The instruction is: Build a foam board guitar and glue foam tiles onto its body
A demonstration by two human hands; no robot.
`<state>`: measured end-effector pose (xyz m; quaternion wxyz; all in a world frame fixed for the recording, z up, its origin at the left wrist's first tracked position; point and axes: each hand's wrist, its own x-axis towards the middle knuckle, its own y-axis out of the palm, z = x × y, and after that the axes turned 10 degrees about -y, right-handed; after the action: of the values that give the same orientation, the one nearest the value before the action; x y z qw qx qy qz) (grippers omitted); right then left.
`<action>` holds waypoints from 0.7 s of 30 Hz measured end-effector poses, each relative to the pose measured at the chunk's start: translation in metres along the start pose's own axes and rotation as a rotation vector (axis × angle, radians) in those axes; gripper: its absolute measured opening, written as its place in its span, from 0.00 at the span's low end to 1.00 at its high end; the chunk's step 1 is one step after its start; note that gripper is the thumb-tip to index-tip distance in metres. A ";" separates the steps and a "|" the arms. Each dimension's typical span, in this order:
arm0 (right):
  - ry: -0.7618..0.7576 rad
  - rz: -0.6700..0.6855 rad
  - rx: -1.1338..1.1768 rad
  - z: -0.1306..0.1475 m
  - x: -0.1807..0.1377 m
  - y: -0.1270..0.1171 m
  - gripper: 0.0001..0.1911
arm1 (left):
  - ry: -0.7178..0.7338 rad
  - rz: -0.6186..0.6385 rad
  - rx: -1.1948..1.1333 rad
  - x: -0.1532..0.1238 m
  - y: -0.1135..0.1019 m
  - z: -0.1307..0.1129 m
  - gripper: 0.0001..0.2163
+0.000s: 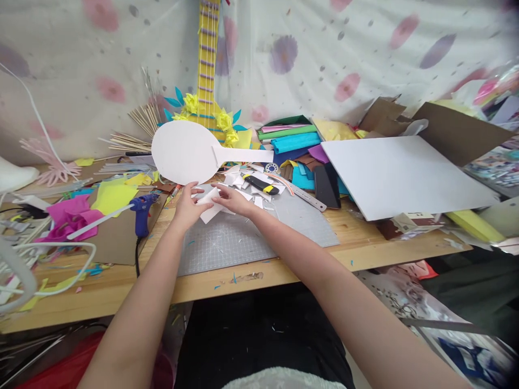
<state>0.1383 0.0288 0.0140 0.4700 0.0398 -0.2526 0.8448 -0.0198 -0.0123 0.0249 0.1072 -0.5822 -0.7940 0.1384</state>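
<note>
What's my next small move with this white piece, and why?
Perhaps lay the white piece on the near side of the cutting mat: left hand and right hand hold it, while scraps and a utility knife crowd its far side.

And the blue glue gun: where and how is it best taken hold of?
Grip the glue gun by its handle, probably with the left hand from the near side: the handle points toward the table's near edge, cord trailing from its lower end. The nozzle end faces right and a long white stick juts left, so keep off both.
</note>
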 end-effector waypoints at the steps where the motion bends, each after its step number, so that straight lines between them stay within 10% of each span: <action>1: 0.031 -0.052 0.042 -0.003 0.000 0.000 0.25 | -0.028 -0.008 -0.101 0.001 0.005 0.000 0.34; 12: 0.187 -0.185 0.528 -0.018 -0.024 -0.009 0.14 | -0.330 0.180 -0.575 -0.006 0.025 0.022 0.15; 17: 0.188 -0.170 0.339 -0.020 -0.024 -0.008 0.15 | -0.292 0.166 -0.522 -0.005 0.027 0.020 0.15; 21: 0.204 -0.284 -0.075 -0.013 -0.022 0.000 0.15 | -0.126 -0.104 -0.285 -0.002 0.035 0.025 0.13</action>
<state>0.1524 0.0182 -0.0040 0.6089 -0.0282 -0.2268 0.7596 0.0035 -0.0069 -0.0107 -0.0193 -0.5396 -0.8399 0.0546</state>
